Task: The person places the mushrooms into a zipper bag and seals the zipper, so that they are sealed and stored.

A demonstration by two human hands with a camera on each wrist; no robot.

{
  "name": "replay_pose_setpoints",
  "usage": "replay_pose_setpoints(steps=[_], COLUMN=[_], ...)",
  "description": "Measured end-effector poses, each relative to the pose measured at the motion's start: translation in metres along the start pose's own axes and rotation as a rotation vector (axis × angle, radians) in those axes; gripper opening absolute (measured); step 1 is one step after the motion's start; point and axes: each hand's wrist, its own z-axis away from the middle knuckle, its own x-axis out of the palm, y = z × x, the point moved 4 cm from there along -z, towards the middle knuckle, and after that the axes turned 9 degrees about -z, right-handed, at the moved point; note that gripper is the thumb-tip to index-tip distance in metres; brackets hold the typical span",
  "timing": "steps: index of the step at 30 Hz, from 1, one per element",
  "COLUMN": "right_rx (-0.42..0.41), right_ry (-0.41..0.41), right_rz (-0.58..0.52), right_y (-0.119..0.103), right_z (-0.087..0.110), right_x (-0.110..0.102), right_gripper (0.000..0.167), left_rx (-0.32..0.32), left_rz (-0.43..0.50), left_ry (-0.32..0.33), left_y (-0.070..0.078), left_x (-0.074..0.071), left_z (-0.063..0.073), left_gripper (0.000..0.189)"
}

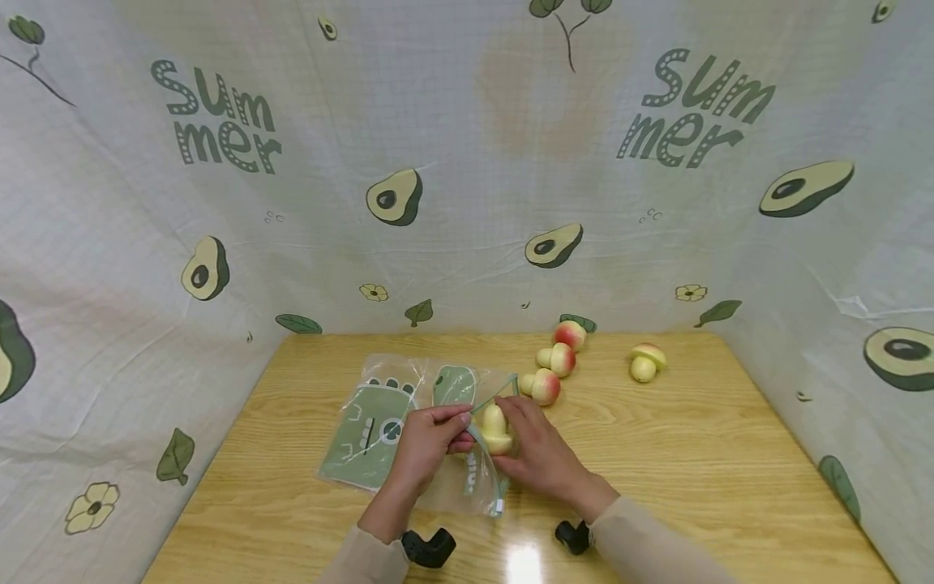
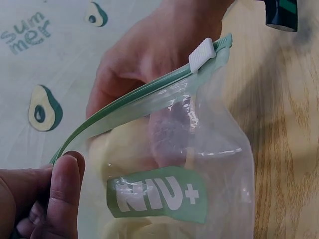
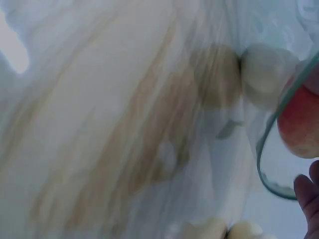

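Note:
In the head view my left hand (image 1: 430, 442) pinches the green-edged rim of a clear slider zip bag (image 1: 445, 491), holding its mouth apart. My right hand (image 1: 540, 450) grips a pale yellow mushroom-shaped piece (image 1: 495, 434) at that mouth. Seen in the left wrist view, the right hand (image 2: 144, 59) reaches over the rim, and part of it shows through the plastic beside pale rounded shapes. A white slider (image 2: 202, 56) sits near one end of the green zip. The right wrist view shows a red rounded cap (image 3: 301, 124) within the opening, close to the fingertips.
Three mushroom-shaped pieces with reddish caps (image 1: 543, 387) (image 1: 560, 358) (image 1: 569, 335) lie in a row behind the right hand. Another mushroom-shaped piece (image 1: 645, 362) stands farther right. A flat bag with a green print (image 1: 368, 434) lies left on the wooden table (image 1: 700, 470); printed cloth (image 1: 467, 146) surrounds it.

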Motion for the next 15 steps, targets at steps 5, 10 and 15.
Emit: replay_pose_setpoints(steps=[5, 10, 15], right_rx=[0.086, 0.184, 0.252], right_ry=[-0.044, -0.084, -0.105], right_rz=[-0.063, -0.107, -0.135], right_y=[-0.001, 0.005, 0.013], right_z=[-0.002, -0.001, 0.001], right_x=[0.011, 0.02, 0.024], right_gripper=[0.078, 0.075, 0.077], left_rx=[0.003, -0.001, -0.008], left_rz=[-0.001, -0.003, 0.007], left_ry=[-0.008, -0.007, -0.012], left_y=[0.001, 0.002, 0.003], left_x=[0.001, 0.001, 0.0], left_z=[0.002, 0.003, 0.003], left_gripper=[0.028, 0.027, 0.028])
